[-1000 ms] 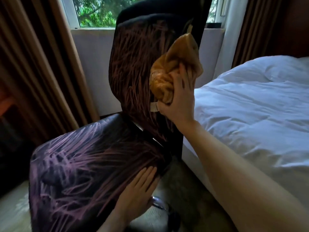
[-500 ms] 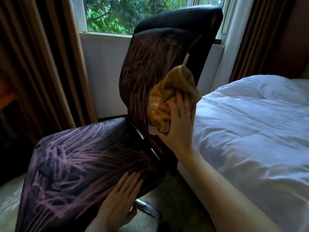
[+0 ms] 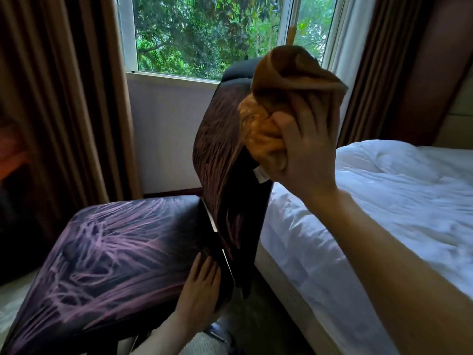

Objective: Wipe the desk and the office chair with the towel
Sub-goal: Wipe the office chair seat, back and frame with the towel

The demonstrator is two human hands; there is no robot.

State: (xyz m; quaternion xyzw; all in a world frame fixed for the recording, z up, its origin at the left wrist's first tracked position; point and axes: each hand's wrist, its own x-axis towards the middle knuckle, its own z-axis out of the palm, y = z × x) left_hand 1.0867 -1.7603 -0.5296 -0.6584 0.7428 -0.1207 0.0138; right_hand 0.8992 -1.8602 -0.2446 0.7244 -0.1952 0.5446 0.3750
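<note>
My right hand (image 3: 304, 149) clutches the bunched towel (image 3: 289, 80) against the upper edge of the chair (image 3: 220, 155). My left hand (image 3: 202, 293) lies flat on the seat (image 3: 115, 252), steadying it. I should press firmly and stroke downward.

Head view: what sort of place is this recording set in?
Probably a bedroom, perhaps a hotel room: a bed with white bedding lies beside a window onto trees, long brown curtains hang at its sides, and the right hand holds a towel at the back of an office chair.
</note>
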